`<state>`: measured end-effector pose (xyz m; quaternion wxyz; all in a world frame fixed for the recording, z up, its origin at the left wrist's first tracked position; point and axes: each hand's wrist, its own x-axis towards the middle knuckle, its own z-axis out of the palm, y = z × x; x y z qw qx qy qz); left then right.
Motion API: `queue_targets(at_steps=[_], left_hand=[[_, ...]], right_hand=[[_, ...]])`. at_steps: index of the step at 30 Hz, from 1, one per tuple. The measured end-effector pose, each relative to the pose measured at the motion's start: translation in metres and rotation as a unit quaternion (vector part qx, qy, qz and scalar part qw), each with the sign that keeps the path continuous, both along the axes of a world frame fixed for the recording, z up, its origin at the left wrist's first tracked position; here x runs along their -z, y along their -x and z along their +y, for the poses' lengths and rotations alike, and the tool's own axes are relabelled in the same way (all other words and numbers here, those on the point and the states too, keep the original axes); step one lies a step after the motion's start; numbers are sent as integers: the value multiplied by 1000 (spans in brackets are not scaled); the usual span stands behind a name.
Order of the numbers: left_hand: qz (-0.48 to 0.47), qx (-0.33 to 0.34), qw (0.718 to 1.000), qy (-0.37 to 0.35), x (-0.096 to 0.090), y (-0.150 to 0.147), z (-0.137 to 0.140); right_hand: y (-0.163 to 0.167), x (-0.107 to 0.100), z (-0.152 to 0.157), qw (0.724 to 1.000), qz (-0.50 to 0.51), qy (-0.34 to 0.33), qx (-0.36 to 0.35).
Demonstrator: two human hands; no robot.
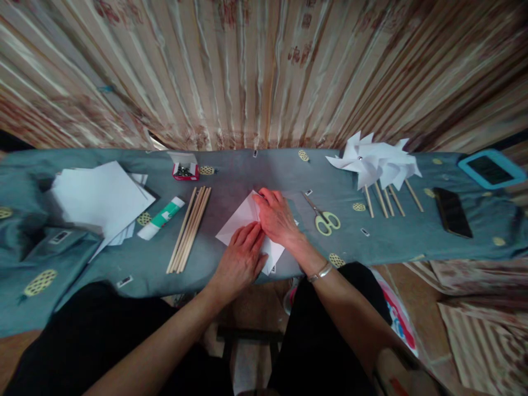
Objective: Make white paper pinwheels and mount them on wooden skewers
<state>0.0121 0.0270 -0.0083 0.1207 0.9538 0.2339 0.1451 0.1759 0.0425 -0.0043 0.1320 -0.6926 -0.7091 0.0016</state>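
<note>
A white sheet of paper (240, 215) lies on the cloth in front of me, turned like a diamond with creases in it. My left hand (243, 253) presses on its lower part, fingers bent and close together, thumb toward the right. Above and to the right, my right hand (273, 215) has its fingers curled down on the paper near the upper corner. The two hands meet at the middle of the sheet and hide much of its right half. Scissors (326, 221) with pale green handles rest just right of my right hand.
Wooden sticks (190, 231), a glue stick (161, 218), a red box of small metal pieces (185, 171) and stacked white paper (99, 201) lie left. White paper pinwheels (373, 160) on sticks, a black phone (452, 212) and a blue-framed device (491, 168) are right. A curtain (247, 71) hangs behind.
</note>
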Motion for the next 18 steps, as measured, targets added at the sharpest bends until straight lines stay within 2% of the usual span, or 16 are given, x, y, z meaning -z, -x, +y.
queue_targets(at_steps=[11,15,18], left_hand=[[-4,0,1000,-4,1,0,0],[-1,0,1000,-12,2,0,0],[-3,1,1000,-19,2,1,0]], right_hand=[[0,0,9,1000,4,-3,10],[-9,-1,9,999,51,-4,4],[-24,-2,0,994,104,-29,27]])
